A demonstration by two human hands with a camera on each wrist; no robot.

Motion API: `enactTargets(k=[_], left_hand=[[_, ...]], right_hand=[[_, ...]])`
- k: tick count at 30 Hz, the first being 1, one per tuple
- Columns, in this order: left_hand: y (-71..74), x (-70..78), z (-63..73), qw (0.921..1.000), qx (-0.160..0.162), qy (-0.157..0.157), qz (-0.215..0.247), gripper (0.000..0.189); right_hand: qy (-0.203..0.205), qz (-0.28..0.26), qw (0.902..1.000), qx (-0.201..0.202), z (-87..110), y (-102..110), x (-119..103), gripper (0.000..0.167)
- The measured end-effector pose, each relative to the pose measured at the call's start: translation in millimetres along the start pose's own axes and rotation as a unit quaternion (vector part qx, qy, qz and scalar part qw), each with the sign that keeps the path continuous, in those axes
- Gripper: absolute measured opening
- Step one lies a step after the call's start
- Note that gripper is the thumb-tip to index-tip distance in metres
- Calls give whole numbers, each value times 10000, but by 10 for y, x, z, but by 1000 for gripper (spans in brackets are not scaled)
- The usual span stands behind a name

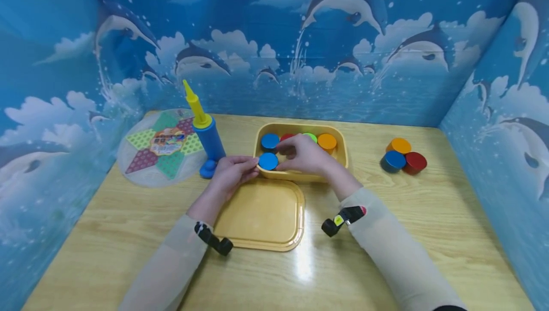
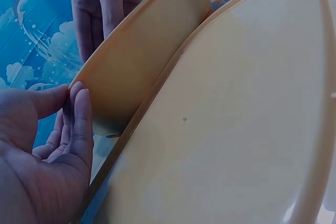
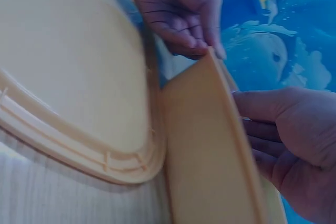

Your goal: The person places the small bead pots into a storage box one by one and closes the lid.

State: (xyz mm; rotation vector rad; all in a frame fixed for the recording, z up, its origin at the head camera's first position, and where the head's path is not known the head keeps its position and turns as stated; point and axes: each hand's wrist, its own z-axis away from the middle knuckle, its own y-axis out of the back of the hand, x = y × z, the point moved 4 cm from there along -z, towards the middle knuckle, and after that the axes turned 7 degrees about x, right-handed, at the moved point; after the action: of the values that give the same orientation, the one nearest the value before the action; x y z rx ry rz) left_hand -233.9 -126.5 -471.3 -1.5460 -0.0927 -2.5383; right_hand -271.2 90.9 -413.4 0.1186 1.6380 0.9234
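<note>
A yellow plastic box (image 1: 339,158) holds short round blocks, among them a blue block (image 1: 268,161) at its near left corner. Behind it sits another blue block (image 1: 270,141), with red, green and orange ones along the far side. My left hand (image 1: 233,172) pinches the box's left rim between thumb and fingers, seen closely in the left wrist view. My right hand (image 1: 306,154) reaches into the box from above, its thumb and fingertips curved at the right edge of the near blue block. I cannot tell whether they grip it; the wall hides them in the right wrist view.
A yellow lid (image 1: 261,213) lies in front of the box. To the left stand a blue hand pump (image 1: 209,141) with a yellow nozzle and a round star-patterned game board (image 1: 141,158). An orange (image 1: 399,145), a blue (image 1: 392,161) and a red block (image 1: 414,163) cluster at right.
</note>
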Motion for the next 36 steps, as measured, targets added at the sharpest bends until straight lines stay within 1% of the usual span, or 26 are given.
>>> enactTargets(k=[5, 11, 18, 26, 32, 36], left_hand=[[1, -13, -9, 10000, 9, -36, 32, 27], [-2, -3, 3, 10000, 33, 13, 10, 27], [10, 13, 4, 10000, 53, 14, -20, 28], [11, -15, -6, 10000, -1, 62, -39, 29], [4, -5, 14, 10000, -3, 67, -51, 28], [6, -10, 10, 10000, -9, 61, -68, 27]], right_hand=[[29, -16, 10000, 71, 132, 178, -26, 59], [131, 116, 9995, 244, 367, 457, -30, 56], [161, 257, 9979, 578, 649, 832, 72, 56], [-301, 582, 9929, 989, 978, 1271, 257, 60], [-537, 877, 9889, 1072, 1182, 1509, 457, 65], [-880, 982, 9855, 1071, 1318, 1651, 667, 72]])
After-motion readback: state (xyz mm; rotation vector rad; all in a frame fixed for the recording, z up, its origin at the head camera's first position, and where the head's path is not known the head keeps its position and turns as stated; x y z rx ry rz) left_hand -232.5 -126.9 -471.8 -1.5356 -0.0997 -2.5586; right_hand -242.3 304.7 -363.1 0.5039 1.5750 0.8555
